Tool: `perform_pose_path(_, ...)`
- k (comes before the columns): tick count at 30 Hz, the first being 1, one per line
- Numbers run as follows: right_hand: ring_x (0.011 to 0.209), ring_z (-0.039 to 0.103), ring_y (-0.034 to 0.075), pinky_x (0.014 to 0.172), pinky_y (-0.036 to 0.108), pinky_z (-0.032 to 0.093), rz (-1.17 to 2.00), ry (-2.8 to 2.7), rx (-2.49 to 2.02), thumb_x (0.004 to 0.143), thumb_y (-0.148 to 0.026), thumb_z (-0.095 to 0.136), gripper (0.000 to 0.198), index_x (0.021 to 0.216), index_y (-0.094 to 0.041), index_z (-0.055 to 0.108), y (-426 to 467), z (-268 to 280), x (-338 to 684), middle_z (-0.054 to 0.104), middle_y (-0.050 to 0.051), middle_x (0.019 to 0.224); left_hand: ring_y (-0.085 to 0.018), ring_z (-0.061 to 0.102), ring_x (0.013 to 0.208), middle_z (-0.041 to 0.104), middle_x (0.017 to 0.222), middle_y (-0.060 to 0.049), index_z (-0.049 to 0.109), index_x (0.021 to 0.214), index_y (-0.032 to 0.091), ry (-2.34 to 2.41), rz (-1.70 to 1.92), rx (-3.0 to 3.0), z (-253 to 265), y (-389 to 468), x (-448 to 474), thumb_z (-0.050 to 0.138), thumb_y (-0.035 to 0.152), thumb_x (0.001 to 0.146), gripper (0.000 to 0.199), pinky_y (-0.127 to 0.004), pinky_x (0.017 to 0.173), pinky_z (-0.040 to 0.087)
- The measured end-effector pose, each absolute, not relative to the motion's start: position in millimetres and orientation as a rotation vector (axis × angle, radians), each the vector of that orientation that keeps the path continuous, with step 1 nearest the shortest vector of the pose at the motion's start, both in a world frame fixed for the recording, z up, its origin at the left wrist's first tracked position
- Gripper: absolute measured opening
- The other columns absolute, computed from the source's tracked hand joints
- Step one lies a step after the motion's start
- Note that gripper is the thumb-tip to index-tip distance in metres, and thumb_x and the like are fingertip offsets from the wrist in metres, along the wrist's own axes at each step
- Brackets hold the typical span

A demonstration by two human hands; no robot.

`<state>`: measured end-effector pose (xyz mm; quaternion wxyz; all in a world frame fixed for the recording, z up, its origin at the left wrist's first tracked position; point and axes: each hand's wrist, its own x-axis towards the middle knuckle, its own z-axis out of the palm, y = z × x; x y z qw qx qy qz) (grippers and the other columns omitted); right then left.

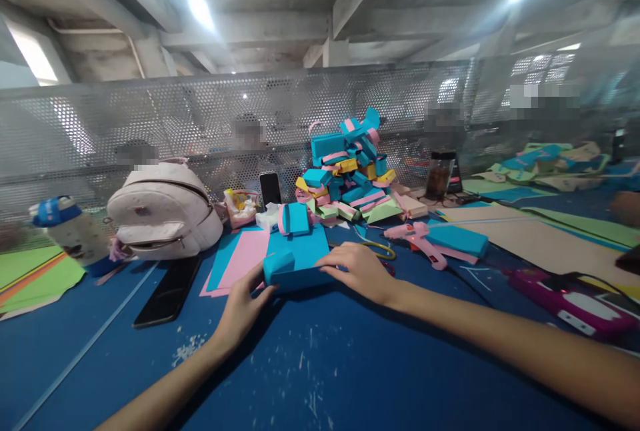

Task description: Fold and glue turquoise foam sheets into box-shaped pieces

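Note:
A blue craft sheet (303,276), bent up into a rounded fold at its left end, lies low over the table between my hands. My left hand (245,301) is closed around that left end, thumb in front and fingers behind. On the right side, my right hand (356,269) pinches the sheet's edge between thumb and fingers. Just behind it sit a flat blue sheet (315,242) and a small blue box-shaped piece (296,219) with a pink strip. Pink sheets (241,259) lie to the left. A pink glue gun (417,239) rests right of my right hand.
Blue, pink, yellow and green folded pieces (350,181) are heaped at the back. Leftward are a black phone (167,292), a white backpack (163,211) and a bottle (75,234). A magenta power strip (565,301) lies right. A perforated metal screen (210,111) stands behind.

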<state>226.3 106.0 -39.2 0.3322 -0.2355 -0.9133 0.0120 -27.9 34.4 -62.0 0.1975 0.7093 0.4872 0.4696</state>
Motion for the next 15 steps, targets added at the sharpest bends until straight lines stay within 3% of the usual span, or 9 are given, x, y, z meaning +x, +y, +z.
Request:
perform_pose_path(8,0.084,0.067,0.024,0.075,0.036,0.046,0.179,-2.426,-0.768,0.087,-0.029,0.063,0.018,0.102,-0.027,0.074,105,-31,203,0.075,0.002,0.094,-0.027,0.051,0.127,0.056,0.136,-0.008,0.054,0.132,0.021,1.349,1.292,2.068,-65,31,-26,0.055,0.032,0.088,0.045,-0.044,0.106,0.040)
perform_pose_path(12,0.097,0.066,0.026,0.085,0.039,0.048,0.660,-2.183,-0.754,0.075,-0.035,0.074,0.021,0.093,-0.024,0.076,115,-24,186,0.075,0.005,0.099,-0.027,0.047,0.130,0.050,0.142,-0.008,0.048,0.138,0.022,1.375,1.327,2.079,-65,29,-28,0.052,0.033,0.091,0.048,-0.043,0.109,0.037)
perform_pose_path(15,0.094,0.067,0.027,0.087,0.040,0.049,0.895,-2.042,-0.721,0.067,-0.037,0.079,0.027,0.087,-0.018,0.076,121,-19,176,0.075,0.008,0.094,-0.025,0.034,0.139,0.041,0.149,-0.006,0.041,0.142,0.023,1.424,1.379,2.053,-67,27,-30,0.045,0.034,0.095,0.049,-0.044,0.115,0.027)
